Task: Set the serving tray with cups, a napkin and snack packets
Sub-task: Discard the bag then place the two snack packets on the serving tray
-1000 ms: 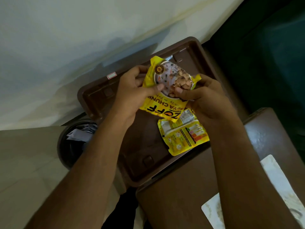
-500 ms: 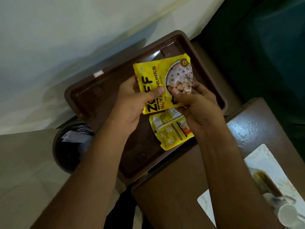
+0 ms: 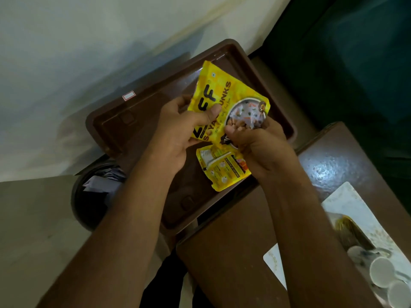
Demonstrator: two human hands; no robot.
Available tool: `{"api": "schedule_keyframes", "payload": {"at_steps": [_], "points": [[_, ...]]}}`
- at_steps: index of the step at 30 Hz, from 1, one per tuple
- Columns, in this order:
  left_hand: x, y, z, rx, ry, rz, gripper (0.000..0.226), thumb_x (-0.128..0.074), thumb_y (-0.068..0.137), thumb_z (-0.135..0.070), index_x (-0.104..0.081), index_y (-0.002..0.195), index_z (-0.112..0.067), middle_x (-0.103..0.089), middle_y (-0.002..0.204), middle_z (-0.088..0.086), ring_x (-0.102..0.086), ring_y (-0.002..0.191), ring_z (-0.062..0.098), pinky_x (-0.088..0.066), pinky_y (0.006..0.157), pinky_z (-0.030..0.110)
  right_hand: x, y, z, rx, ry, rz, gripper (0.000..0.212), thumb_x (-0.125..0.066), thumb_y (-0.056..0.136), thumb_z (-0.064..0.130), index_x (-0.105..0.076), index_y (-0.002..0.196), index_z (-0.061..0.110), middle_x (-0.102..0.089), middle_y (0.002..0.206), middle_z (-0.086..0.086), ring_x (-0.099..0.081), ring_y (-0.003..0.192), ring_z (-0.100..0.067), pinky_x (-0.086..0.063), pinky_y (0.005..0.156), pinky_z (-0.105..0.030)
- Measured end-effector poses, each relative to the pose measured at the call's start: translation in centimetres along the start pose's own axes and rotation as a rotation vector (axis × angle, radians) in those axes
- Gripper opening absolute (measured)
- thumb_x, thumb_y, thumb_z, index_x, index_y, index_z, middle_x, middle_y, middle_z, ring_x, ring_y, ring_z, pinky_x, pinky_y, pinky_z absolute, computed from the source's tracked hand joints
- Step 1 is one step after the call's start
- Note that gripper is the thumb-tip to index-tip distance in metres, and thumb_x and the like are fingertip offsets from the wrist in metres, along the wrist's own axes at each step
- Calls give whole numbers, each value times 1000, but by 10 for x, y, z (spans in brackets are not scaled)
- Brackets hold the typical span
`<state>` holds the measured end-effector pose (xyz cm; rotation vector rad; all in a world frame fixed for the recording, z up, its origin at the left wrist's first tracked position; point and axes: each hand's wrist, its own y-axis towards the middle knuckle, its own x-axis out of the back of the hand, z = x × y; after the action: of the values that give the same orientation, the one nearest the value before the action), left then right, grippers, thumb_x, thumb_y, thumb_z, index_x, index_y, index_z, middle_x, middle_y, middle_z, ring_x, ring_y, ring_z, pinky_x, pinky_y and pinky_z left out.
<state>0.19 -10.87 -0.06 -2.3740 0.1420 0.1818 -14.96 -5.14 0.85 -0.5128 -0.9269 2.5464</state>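
Observation:
A dark brown serving tray (image 3: 124, 127) lies in the middle of the view. Both hands hold a yellow snack packet (image 3: 224, 94) just above it, printed face up. My left hand (image 3: 178, 134) pinches the packet's left edge with the thumb on top. My right hand (image 3: 255, 143) grips its lower right corner. A second yellow snack packet (image 3: 220, 170) lies flat on the tray under my hands, back side up. Several white cups (image 3: 382, 272) stand at the lower right on a white patterned napkin (image 3: 347, 203).
The tray rests partly on a brown table (image 3: 329, 161) and juts out past its edge. A black bin (image 3: 93, 196) holding scraps of paper stands on the floor under the tray's left side. A pale wall fills the upper left. Dark green furniture is at the upper right.
Both hands have turned the held packet round, so that its picture end has swung from the top to the lower right. The packet on the tray has stayed put.

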Motion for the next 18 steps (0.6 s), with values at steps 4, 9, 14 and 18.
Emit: {"api": "schedule_keyframes", "payload": {"at_steps": [4, 9, 14, 18], "points": [[0, -13, 7, -7, -68, 62, 71, -88, 63, -18, -64, 127, -2, -80, 111, 11, -79, 99, 23, -65, 84, 37, -2, -3, -6, -66, 178, -105, 40, -70, 85, -13, -64, 124, -6, -78, 113, -20, -77, 102, -36, -63, 90, -53], [-2, -15, 16, -95, -8, -72, 64, -88, 66, 10, -64, 125, 0, -80, 107, 14, -80, 94, 27, -66, 77, 38, -7, -7, -20, -14, 154, -43, 43, -69, 86, -9, -60, 128, -11, -71, 123, -30, -70, 115, -45, -55, 101, -63], [15, -13, 9, -107, 29, -68, 48, -81, 69, 13, -70, 113, -2, -79, 103, 11, -78, 93, 24, -64, 75, 38, 6, -8, -11, 81, -97, -163, 68, -85, 81, 16, -52, 141, 10, -71, 121, -17, -73, 106, -25, -62, 85, -46], [45, -1, 2, -74, 158, -183, 34, -74, 71, 10, -75, 97, -11, -80, 97, 10, -79, 86, 26, -64, 75, 39, 24, -2, -10, 308, -879, -352, 51, -77, 92, 36, -60, 133, 11, -71, 115, -5, -70, 105, -20, -51, 79, -28]]}}
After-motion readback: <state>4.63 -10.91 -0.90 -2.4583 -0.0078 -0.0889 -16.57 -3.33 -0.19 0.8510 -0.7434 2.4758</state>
